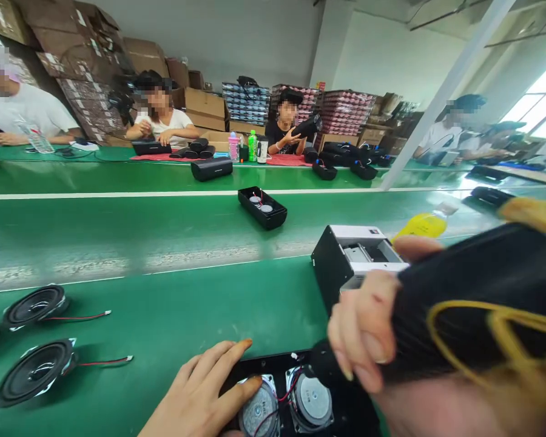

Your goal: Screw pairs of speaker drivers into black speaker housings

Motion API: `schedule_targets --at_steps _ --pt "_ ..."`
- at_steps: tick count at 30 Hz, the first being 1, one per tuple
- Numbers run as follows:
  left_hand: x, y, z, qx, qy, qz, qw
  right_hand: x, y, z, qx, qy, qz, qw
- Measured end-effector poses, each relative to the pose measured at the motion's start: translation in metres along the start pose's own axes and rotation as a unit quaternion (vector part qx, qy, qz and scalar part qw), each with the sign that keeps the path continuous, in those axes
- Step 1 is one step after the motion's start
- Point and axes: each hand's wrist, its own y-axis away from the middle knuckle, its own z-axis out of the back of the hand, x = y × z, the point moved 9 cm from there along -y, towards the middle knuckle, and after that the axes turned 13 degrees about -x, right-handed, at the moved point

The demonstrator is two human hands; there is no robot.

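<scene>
Head view: at the bottom centre of the frame, the left hand [204,388] lies flat with its fingers spread, the fingertips resting on the metal back of 1 of 2 round speaker drivers [284,409] seated side by side in an open black housing [273,364]; thin red and black wires run between the drivers. How the housing's long axis runs cannot be told, since hands cover most of it. At the lower right, the right hand [368,331] is curled tight around a thick black tool [464,291], blurred by closeness, whose long axis runs from the right edge down-left, its rounded tip pointing into the housing; a yellow coiled cord [505,331] loops over it. Just behind stands a black-and-white box [346,258], its small top label unreadable. At the lower left, 2 loose black cone speakers [34,337] with red leads lie on the glossy green belt [164,303]. Farther up, centre frame, a second open black case [262,207] lies at a diagonal. Seated people [164,121] and stacked cartons fill the upper frame; no writing is legible.
</scene>
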Motion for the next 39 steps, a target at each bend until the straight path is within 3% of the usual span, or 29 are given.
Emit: schedule_targets --at_steps 5,11,33,39 --pt "0.002 -0.005 0.005 -0.018 0.026 -0.011 0.999 -0.054 0.013 -0.026 0.041 -0.029 -0.099 0.994" --pt "-0.003 -0.021 0.016 -0.036 0.049 -0.033 0.998 -0.081 0.013 -0.022 0.035 -0.053 -0.127 0.990" --pt "-0.003 -0.014 0.016 -0.012 0.085 0.000 0.996 -0.082 0.009 -0.020 0.045 -0.066 -0.157 0.984" --pt "-0.004 -0.017 0.016 -0.005 0.092 0.018 0.996 -0.084 0.013 -0.021 0.069 -0.048 -0.117 0.990"
